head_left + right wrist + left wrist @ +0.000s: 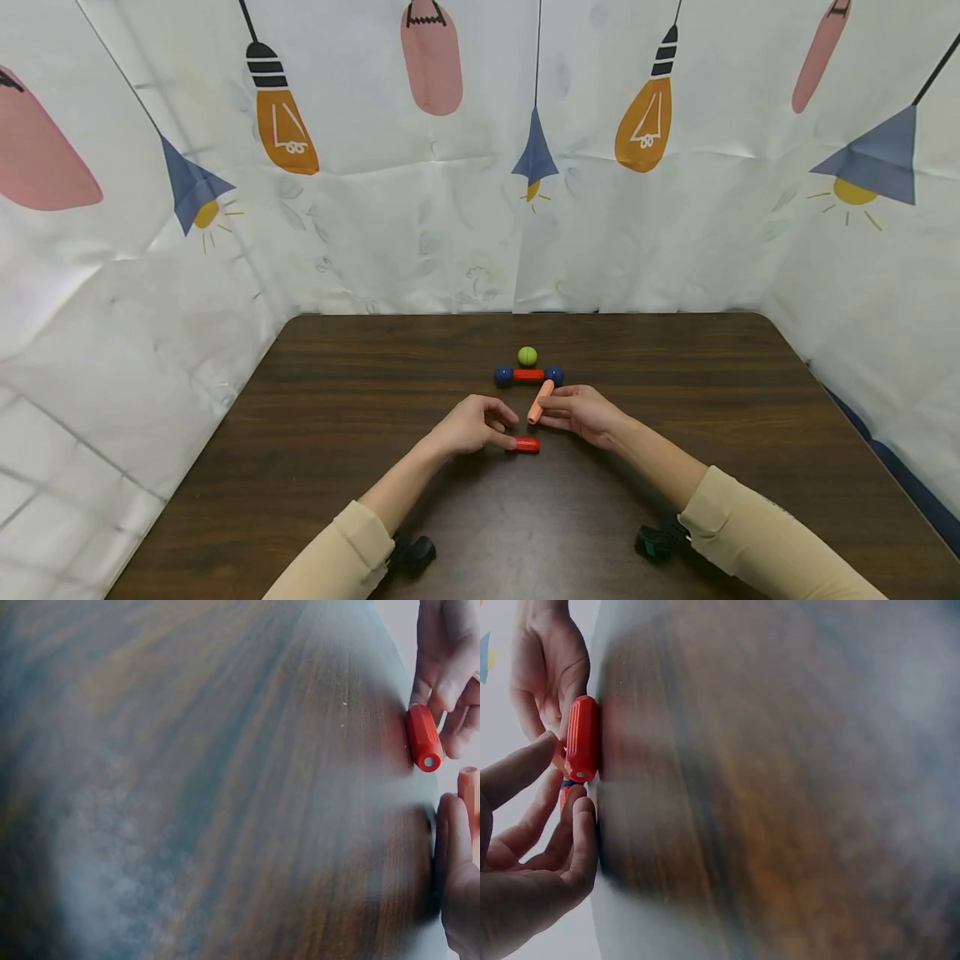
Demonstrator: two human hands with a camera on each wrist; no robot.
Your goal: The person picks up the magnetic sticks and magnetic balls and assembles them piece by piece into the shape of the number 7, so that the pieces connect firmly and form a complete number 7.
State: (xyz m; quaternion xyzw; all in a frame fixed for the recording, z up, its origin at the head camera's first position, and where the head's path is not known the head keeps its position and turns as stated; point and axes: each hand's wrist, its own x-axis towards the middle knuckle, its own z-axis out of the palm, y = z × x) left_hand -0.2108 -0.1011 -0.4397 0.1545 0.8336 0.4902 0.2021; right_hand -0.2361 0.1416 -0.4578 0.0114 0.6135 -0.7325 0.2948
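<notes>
A short red rod (pixel 527 445) (pixel 583 739) (pixel 424 738) lies on the dark table. At its left end is my left hand (pixel 472 425) (pixel 547 862) (pixel 454 667), the thumb touching or almost touching it and the other fingers apart from the thumb. Just above and right of it, my right hand (pixel 585 412) (pixel 551 664) (pixel 461 877) pinches an orange rod (pixel 541 402) (pixel 469 793), tilted, between thumb and fingers. Whether the orange rod touches the table cannot be told.
Beyond the hands, another red rod (pixel 528 375) lies between two dark blue balls (pixel 504 376) (pixel 554 375). A yellow-green ball (pixel 527 357) sits behind it. Patterned white sheeting (pixel 450 233) hangs behind the wooden table (pixel 360 367).
</notes>
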